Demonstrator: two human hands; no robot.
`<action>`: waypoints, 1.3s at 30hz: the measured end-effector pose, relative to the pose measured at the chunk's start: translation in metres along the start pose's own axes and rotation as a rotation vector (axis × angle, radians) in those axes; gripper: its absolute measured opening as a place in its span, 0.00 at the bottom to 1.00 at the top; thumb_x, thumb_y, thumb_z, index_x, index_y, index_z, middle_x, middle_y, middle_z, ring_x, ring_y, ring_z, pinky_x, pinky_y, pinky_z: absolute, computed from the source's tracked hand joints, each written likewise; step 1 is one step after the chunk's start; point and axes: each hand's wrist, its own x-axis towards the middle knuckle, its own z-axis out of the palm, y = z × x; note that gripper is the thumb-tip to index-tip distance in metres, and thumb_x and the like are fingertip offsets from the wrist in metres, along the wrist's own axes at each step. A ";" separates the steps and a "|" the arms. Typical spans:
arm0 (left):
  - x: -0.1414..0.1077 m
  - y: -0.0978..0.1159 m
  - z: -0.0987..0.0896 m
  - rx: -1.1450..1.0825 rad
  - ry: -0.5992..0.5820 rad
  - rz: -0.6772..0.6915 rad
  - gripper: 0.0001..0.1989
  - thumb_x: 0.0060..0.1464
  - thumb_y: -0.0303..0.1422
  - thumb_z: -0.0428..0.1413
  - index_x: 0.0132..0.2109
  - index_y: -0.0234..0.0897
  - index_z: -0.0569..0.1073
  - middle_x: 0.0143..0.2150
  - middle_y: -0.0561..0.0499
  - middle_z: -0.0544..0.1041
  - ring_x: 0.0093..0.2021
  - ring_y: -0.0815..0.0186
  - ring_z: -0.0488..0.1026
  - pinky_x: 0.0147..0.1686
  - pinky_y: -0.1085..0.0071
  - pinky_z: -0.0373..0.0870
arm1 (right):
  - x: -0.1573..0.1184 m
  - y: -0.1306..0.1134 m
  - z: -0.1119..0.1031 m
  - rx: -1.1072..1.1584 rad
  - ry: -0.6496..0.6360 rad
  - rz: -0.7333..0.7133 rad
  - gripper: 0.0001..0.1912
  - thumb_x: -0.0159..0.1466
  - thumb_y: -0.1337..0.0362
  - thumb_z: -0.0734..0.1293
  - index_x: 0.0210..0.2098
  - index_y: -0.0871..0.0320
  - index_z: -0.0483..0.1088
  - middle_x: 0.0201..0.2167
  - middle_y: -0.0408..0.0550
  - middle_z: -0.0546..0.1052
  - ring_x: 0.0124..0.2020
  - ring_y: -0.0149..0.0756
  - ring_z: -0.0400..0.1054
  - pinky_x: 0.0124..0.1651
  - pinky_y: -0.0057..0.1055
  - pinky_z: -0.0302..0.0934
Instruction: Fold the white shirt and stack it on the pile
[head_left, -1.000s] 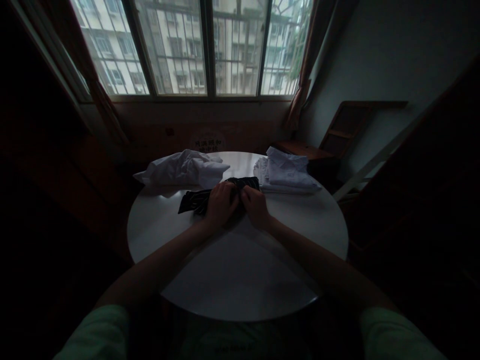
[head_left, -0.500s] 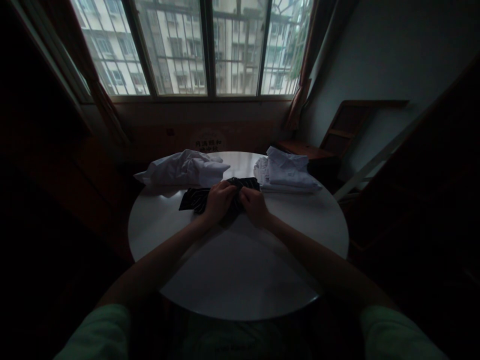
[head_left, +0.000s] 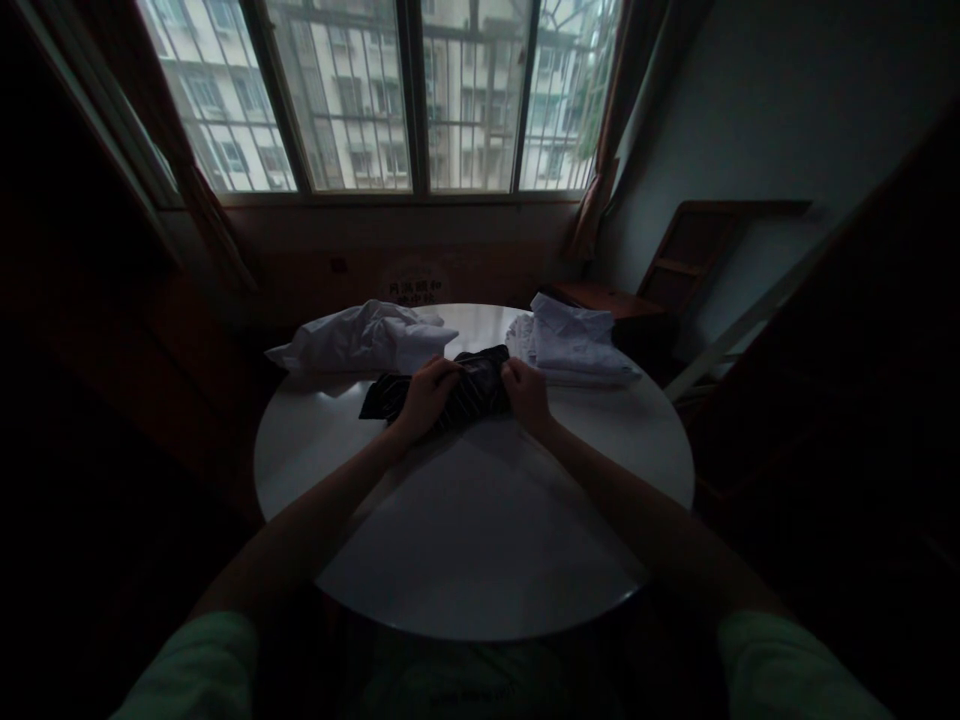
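A dark striped cloth (head_left: 475, 388), perhaps a garment, lies bunched toward the far side of the round white table (head_left: 480, 550). My left hand (head_left: 429, 393) is closed on its middle, with part of the fabric spreading out to the left beyond the wrist. At the cloth's right end, my right hand (head_left: 523, 388) pinches the edge. Between the two hands the fabric is stretched a little and its pale stripes show. Dim light hides the exact kind of cloth.
A rumpled white cloth (head_left: 364, 338) rests at the table's far left. Folded white shirts or similar garments (head_left: 574, 340) are stacked at the far right. Behind stand a window (head_left: 405, 100) and a low wooden cabinet (head_left: 607, 298); a wooden frame (head_left: 694, 245) leans by the right wall.
My hands have moved apart, the right one to the right and the left one slightly left. More of the striped cloth shows between them.
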 end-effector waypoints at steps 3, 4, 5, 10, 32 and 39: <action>0.003 -0.001 -0.006 0.027 0.129 -0.047 0.04 0.53 0.29 0.51 0.32 0.37 0.70 0.32 0.52 0.70 0.35 0.68 0.69 0.39 0.68 0.66 | 0.009 0.008 -0.007 0.040 0.094 0.050 0.13 0.58 0.63 0.55 0.18 0.56 0.53 0.14 0.37 0.54 0.19 0.28 0.51 0.24 0.27 0.43; 0.004 -0.002 -0.008 0.038 0.171 -0.053 0.05 0.53 0.29 0.51 0.32 0.37 0.70 0.32 0.52 0.70 0.35 0.68 0.68 0.39 0.68 0.66 | 0.010 0.008 -0.008 0.067 0.114 0.048 0.12 0.58 0.63 0.54 0.18 0.56 0.53 0.14 0.37 0.54 0.19 0.28 0.51 0.24 0.26 0.43; 0.005 -0.002 -0.010 0.050 0.214 -0.055 0.05 0.54 0.30 0.51 0.32 0.37 0.70 0.32 0.52 0.70 0.36 0.68 0.68 0.39 0.68 0.66 | 0.010 0.008 -0.010 0.096 0.133 0.041 0.12 0.59 0.62 0.54 0.19 0.55 0.53 0.14 0.37 0.55 0.19 0.27 0.51 0.24 0.26 0.44; 0.011 0.007 -0.030 0.145 0.464 0.006 0.05 0.55 0.32 0.51 0.32 0.39 0.70 0.33 0.51 0.70 0.38 0.66 0.67 0.42 0.66 0.65 | 0.007 -0.011 -0.020 0.185 0.278 -0.008 0.15 0.61 0.57 0.52 0.20 0.55 0.52 0.15 0.37 0.55 0.18 0.27 0.51 0.23 0.25 0.47; 0.007 0.022 -0.023 0.271 -0.303 0.262 0.16 0.49 0.25 0.49 0.46 0.39 0.68 0.45 0.48 0.73 0.48 0.62 0.67 0.49 0.61 0.61 | 0.003 -0.021 -0.016 0.124 0.084 -0.081 0.16 0.63 0.56 0.55 0.22 0.56 0.58 0.15 0.38 0.60 0.19 0.26 0.56 0.25 0.26 0.48; 0.005 0.011 -0.016 0.261 -0.348 0.188 0.04 0.48 0.26 0.53 0.33 0.36 0.70 0.34 0.49 0.74 0.37 0.63 0.70 0.41 0.62 0.66 | 0.008 -0.018 -0.018 0.132 0.050 -0.074 0.12 0.62 0.58 0.57 0.26 0.56 0.60 0.18 0.39 0.63 0.21 0.28 0.59 0.26 0.26 0.51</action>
